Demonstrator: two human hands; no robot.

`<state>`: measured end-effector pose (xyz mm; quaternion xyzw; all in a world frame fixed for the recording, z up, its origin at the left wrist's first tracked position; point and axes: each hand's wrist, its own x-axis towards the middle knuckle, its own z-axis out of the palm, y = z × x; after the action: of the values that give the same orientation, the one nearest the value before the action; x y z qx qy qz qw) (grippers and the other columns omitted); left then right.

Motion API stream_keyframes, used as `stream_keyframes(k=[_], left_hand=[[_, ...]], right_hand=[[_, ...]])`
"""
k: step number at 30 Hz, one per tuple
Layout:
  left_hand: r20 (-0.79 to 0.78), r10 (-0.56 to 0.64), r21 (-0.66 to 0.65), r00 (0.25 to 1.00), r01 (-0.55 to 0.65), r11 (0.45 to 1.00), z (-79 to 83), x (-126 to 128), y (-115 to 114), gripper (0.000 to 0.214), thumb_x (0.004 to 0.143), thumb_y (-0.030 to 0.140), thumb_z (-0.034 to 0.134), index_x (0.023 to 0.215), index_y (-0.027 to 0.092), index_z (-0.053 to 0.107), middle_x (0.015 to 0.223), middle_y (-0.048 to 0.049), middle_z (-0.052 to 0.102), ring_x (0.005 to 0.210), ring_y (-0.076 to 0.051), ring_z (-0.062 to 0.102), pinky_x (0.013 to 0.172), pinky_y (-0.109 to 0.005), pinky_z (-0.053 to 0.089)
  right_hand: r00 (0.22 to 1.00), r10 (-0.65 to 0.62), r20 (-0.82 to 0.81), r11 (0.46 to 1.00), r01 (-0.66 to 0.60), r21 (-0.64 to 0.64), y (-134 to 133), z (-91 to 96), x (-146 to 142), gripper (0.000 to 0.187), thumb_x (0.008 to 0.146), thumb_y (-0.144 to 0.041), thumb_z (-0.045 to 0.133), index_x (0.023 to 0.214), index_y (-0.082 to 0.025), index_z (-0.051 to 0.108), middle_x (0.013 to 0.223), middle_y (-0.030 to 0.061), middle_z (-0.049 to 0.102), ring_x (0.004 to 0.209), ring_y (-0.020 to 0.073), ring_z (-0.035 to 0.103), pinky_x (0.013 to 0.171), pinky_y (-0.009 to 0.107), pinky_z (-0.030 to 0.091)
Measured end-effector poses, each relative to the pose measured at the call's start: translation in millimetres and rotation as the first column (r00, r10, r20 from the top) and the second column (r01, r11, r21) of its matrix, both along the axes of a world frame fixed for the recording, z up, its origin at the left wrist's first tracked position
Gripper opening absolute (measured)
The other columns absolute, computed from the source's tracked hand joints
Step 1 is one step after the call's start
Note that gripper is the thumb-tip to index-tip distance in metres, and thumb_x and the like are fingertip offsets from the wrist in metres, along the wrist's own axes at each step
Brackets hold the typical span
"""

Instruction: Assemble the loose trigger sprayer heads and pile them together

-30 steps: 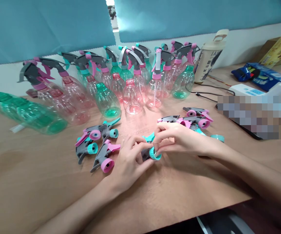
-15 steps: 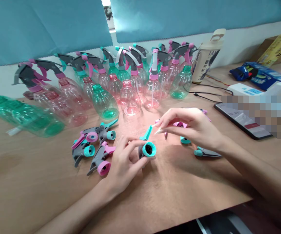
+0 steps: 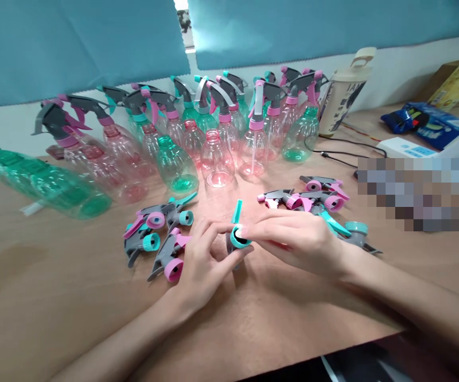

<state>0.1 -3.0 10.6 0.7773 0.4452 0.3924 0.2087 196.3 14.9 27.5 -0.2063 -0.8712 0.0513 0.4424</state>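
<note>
My left hand is closed around a grey spray trigger head with a turquoise collar, the collar's opening turned toward me. Its turquoise trigger points away. Over that opening, the fingers of my right hand are pinched together, with the fingertips at the rim. Something small and white shows at those fingertips; whether it is a nail or a small part I cannot tell. To the left of my left hand lie several loose trigger heads, pink and turquoise. More trigger heads lie beyond my right hand.
Behind the hands stand several clear pink bottles and green bottles, many with spray heads fitted. Green bottles lean in a row at left. A cream drink bottle, black cables and a blue packet are at right.
My right hand has moved left and down, from beside the turquoise trigger to the collar's opening. The left hand still holds the trigger head. The view has shifted slightly.
</note>
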Motion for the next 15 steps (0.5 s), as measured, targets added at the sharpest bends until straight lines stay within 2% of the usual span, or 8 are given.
stream_keyframes(k=[5,8,11,15], left_hand=[[0.000,0.008,0.019,1.000,-0.008,1.000,-1.4,-1,0,0.018,0.081,0.025,0.072,0.095,0.022,0.062,0.092,-0.0019,0.062,0.089,-0.020,0.058,0.078,-0.034,0.046],[-0.015,-0.007,0.029,1.000,0.008,1.000,-1.7,-1,0,0.020,0.080,0.025,0.072,0.097,0.022,0.062,0.093,-0.0025,0.062,0.089,-0.020,0.058,0.078,-0.034,0.046],[-0.045,-0.018,0.046,0.999,0.020,0.999,-1.8,-1,-1,0.023,0.080,0.023,0.073,0.100,0.024,0.063,0.095,-0.0025,0.062,0.090,-0.020,0.058,0.078,-0.034,0.046],[-0.077,-0.035,0.090,0.996,0.042,0.995,-2.2,-1,-2,0.026,0.081,0.023,0.072,0.105,0.025,0.063,0.094,-0.0018,0.062,0.088,-0.019,0.057,0.076,-0.033,0.046]], right_hand=[[0.999,0.026,0.019,0.995,-0.024,-0.098,-1,0.7,2,0.022,0.090,-0.009,0.052,0.104,-0.019,0.066,0.097,0.0070,0.074,0.093,0.0175,0.069,0.077,0.032,0.058],[1.000,-0.006,-0.026,0.986,0.001,-0.169,-1,3.6,5,0.020,0.088,-0.012,0.057,0.105,-0.020,0.064,0.095,0.0051,0.074,0.090,0.0183,0.070,0.080,0.034,0.057],[0.995,-0.067,-0.077,0.957,0.042,-0.287,1,7.5,10,0.015,0.085,-0.015,0.062,0.099,-0.021,0.063,0.089,0.0029,0.074,0.083,0.0172,0.071,0.073,0.029,0.056],[0.998,-0.021,-0.053,0.916,-0.002,-0.401,2,10.2,15,0.016,0.083,-0.017,0.065,0.098,-0.021,0.060,0.087,0.0014,0.073,0.080,0.0155,0.069,0.072,0.027,0.054]])
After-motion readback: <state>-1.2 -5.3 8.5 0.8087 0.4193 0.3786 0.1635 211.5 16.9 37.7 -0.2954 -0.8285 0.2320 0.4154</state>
